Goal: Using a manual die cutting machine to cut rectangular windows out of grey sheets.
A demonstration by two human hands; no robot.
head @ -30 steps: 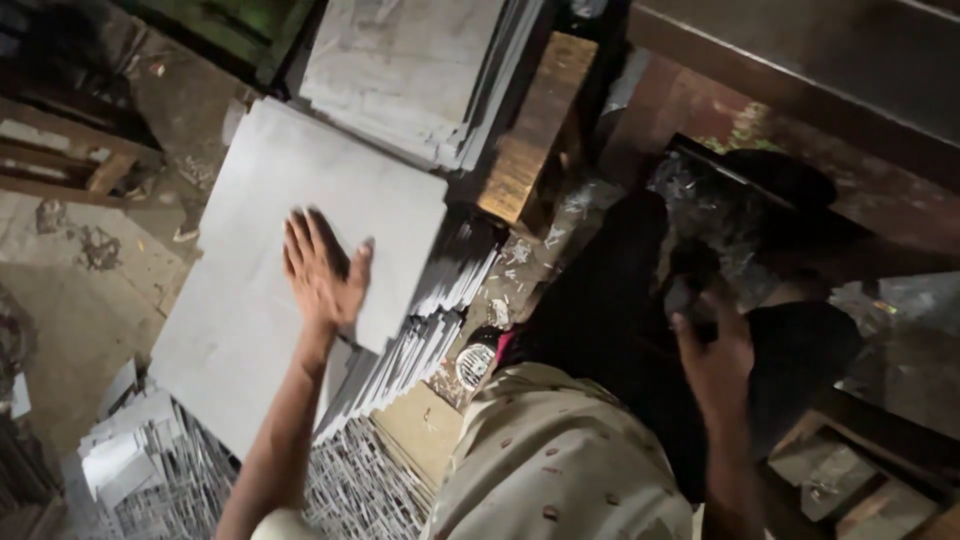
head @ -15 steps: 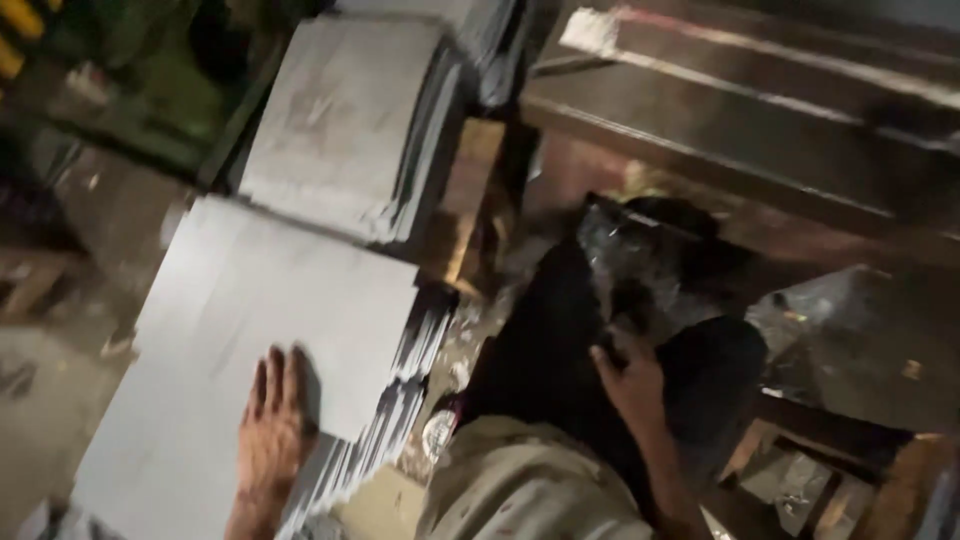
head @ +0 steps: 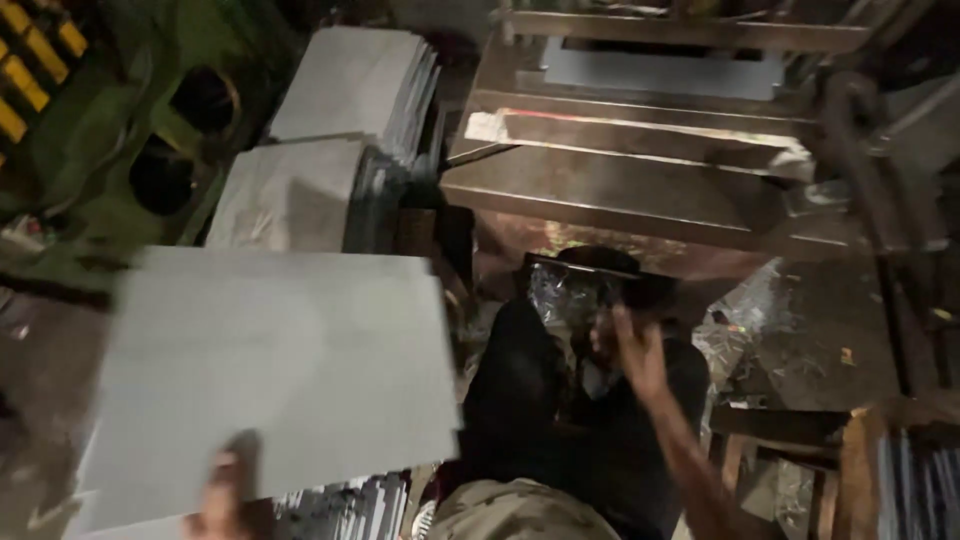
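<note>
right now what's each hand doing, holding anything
Left hand: gripping the near edge of a large grey sheet, lifted.
Right hand: at a dark, shiny-wrapped object; grip cannot be told.

Count: two hands, left (head: 225,495) and right (head: 630,350); one lifted grey sheet (head: 270,370); two far-left sheet stacks (head: 300,195).
</note>
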